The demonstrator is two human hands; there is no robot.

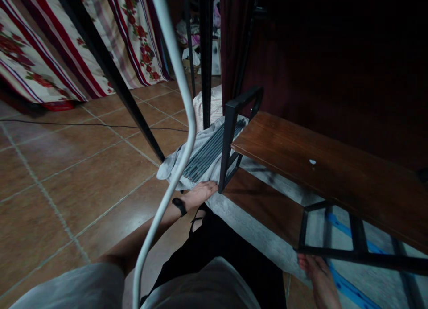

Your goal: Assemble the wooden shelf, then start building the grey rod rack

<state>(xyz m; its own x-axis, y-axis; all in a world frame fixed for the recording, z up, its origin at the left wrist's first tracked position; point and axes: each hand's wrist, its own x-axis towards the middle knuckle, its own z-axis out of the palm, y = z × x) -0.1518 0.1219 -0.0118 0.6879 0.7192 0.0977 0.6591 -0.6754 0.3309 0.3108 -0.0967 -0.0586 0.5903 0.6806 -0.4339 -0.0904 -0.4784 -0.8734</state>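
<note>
A small two-tier shelf with a brown wooden upper board [321, 153], a lower board [264, 204] and a black metal frame [230, 121] stands before me. My left hand [203, 191], with a dark band on its wrist, is at the frame's near left lower corner, fingertips closed against it and partly hidden. My right hand [317, 271] has its fingers curled up to the underside of the frame's near edge, further right. Beside my left hand, a bundle of thin grey metal rods [209, 155] lies on a grey cloth [169, 166].
A pale curved tube [189, 108] crosses the view close to me. Black upright posts [113, 72] stand behind it. Blue strips [354, 286] lie under the shelf at right. A thin cable [83, 123] crosses the tiled floor [100, 166] before a floral curtain [110, 37].
</note>
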